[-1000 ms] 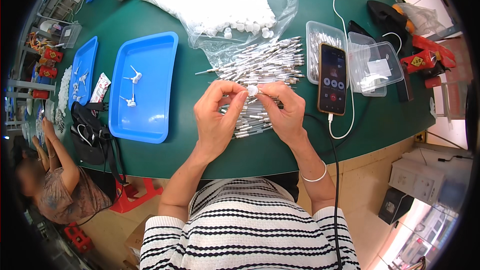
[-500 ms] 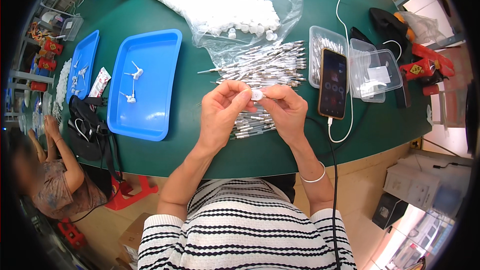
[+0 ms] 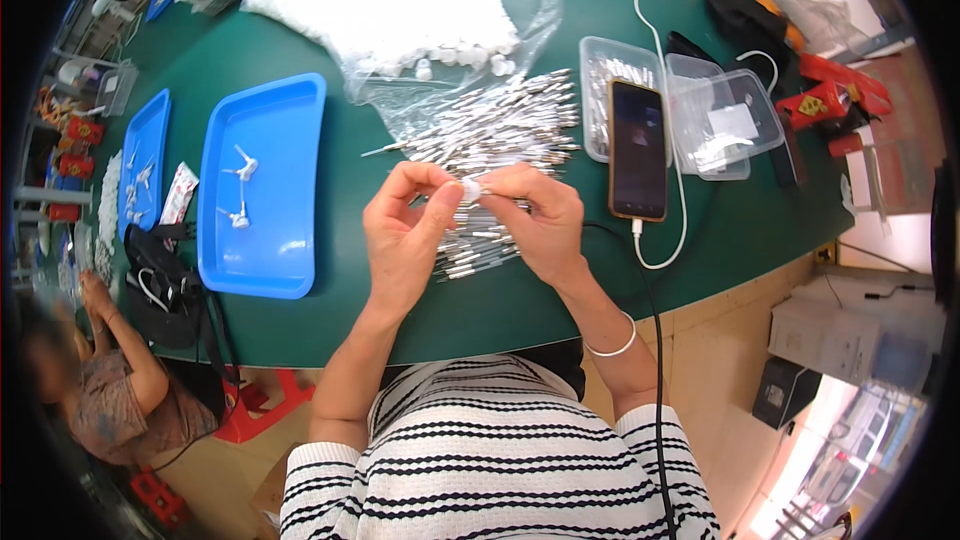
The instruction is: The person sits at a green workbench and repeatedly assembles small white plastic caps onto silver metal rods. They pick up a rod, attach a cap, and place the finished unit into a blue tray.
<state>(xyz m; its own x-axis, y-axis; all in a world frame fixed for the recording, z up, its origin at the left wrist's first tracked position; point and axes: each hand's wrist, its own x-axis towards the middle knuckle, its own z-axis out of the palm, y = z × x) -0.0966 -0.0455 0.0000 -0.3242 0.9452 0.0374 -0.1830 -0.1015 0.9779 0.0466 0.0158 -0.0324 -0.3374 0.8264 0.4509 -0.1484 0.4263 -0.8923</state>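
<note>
Between my two hands, above the table, is a small round white plastic cap [image 3: 470, 188]. My left hand [image 3: 402, 235] pinches it between thumb and fingers. My right hand [image 3: 540, 225] is closed in a pinch at the cap's right side; whatever else its fingertips hold is hidden. Under and beyond my hands lies a pile of thin rods [image 3: 520, 130] with metal and white sections. Past the pile, a clear plastic bag [image 3: 540, 10] spills many white caps [image 3: 370, 0].
A blue tray [image 3: 262, 265] at left holds white pieces with thin prongs [image 3: 240, 165]. To the right, a phone [image 3: 638, 150] with a charging cable leans on a clear box [image 3: 592, 100] of rods. A black bag [image 3: 165, 290] and a co-worker [image 3: 130, 390] are at far left.
The whole view has shifted, so most things sit further left in it. The phone screen has gone darker. My hands still pinch at the white cap, which has tilted.
</note>
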